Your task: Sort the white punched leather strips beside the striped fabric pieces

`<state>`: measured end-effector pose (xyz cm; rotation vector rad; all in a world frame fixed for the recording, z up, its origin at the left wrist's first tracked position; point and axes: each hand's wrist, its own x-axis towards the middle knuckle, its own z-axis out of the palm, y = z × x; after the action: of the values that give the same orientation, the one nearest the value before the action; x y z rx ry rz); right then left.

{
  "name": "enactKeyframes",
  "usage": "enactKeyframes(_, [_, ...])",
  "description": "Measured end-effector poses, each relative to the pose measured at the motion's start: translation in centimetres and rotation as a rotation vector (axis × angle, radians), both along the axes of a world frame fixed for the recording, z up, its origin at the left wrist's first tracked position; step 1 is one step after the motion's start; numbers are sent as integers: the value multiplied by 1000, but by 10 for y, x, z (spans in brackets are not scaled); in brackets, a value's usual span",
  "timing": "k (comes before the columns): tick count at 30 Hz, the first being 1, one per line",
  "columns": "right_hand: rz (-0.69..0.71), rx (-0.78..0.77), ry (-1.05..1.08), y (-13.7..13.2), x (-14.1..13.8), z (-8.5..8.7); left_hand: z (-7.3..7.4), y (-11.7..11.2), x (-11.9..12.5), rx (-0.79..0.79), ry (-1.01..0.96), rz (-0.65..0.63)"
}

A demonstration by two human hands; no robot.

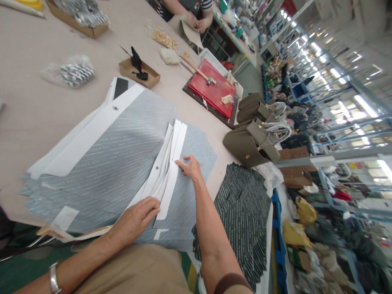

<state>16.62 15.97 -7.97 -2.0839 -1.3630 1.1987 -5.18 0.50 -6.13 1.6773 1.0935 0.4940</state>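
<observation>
White strips (pixel 170 161) fanned in a stack, centre of counter (pixel 27 110), lying on grey striped sheets (pixel 122 159). Left hand (pixel 137 218) lies over the stack's 6 o'clock end; its thumb is hidden, so can't tell its grip. Right hand (pixel 192 167) at 3 o'clock of the stack, fingers spread, fingertips on strip edge, holding nothing. Olive handbags (pixel 251 143) at 3 o'clock, red mat (pixel 212 87) with what looks like a hammer (pixel 197 70) at 1 o'clock.

The left hand (pixel 139 218) lay flat on the near end of a fanned stack of white strips (pixel 171 159), while the right hand (pixel 192 166) touched the stack's edge farther up with its fingertips. Grey striped sheets (pixel 122 159) lay under both hands on the worktop (pixel 30 106); beyond the right hand sat a red board (pixel 214 96), olive handbags (pixel 251 145) to its right.
</observation>
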Motion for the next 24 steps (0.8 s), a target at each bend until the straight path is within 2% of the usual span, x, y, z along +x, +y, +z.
enactKeyframes(3, [-183, -45, 94, -10, 0, -2, 3, -1, 1, -22, 11, -4])
enactKeyframes(5, [-208, 29, 100, -22, -5, 1, 4, -2, 1, -19, 19, -16])
enactKeyframes(8, [-10, 186, -62, -40, -16, 10, 4, -5, 2, -1, 32, -43])
enactKeyframes(10, [124, 234, -147, -48, -21, 16, 6, -7, 3, 21, 33, -62])
enactKeyframes(13, [171, 206, -132, -52, -21, 17, 10, -10, 4, 73, 43, -93])
enactKeyframes(17, [83, 111, 88, -51, -9, 8, 10, -13, 7, 136, 85, -107])
enactKeyframes(24, [-91, -21, 573, -63, 17, -1, -1, -19, 10, 226, 126, -94])
